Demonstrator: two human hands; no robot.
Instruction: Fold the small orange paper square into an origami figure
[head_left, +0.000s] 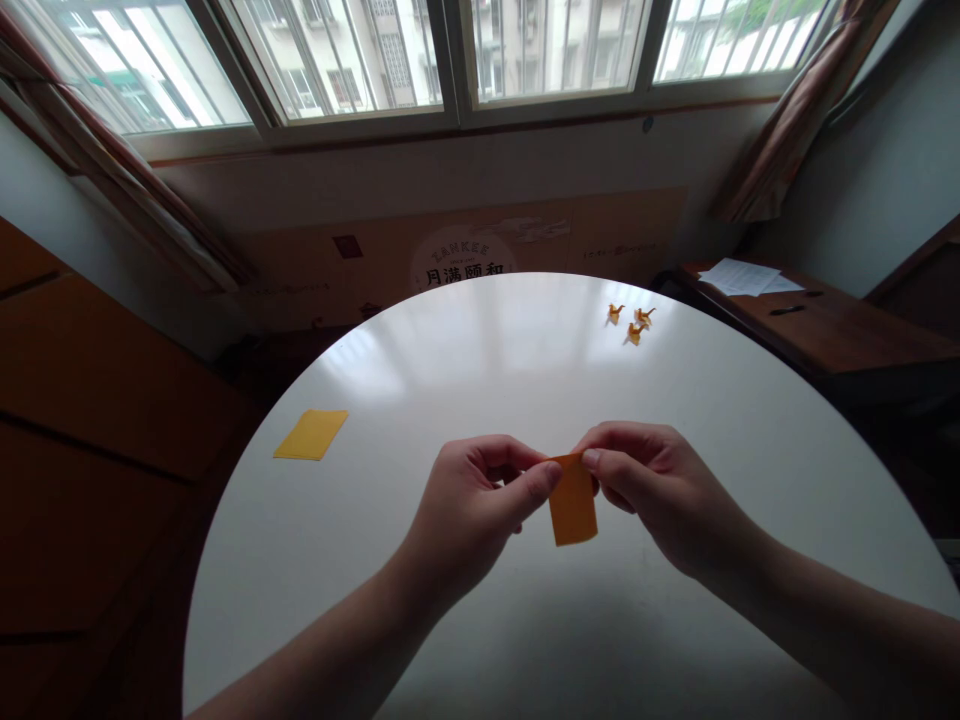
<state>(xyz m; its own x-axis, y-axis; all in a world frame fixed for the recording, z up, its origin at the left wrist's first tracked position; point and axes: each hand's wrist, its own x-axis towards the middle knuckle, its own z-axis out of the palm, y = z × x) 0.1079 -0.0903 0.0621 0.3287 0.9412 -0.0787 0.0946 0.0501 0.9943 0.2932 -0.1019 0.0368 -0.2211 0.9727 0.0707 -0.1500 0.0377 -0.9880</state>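
An orange sheet of folded paper [574, 508] hangs between my two hands above the white table. At its upper left corner my left hand [480, 500] pinches it between thumb and fingers. My right hand [654, 480] grips the upper right corner in the same way, thumb in front. The fingers behind the paper are partly hidden. To the left on the table lies a flat stack of yellow paper [311, 436]. Several centimetres from the far right edge stand three small folded paper cranes [634, 330], orange-yellow in colour.
The round white table [465, 400] has a glossy top that reflects the windows. Behind it a printed cardboard panel [300, 262] leans below the sill. A wooden desk [847, 325] at the right bears white papers [742, 277]. Brown cabinetry [82, 450] stands at the left.
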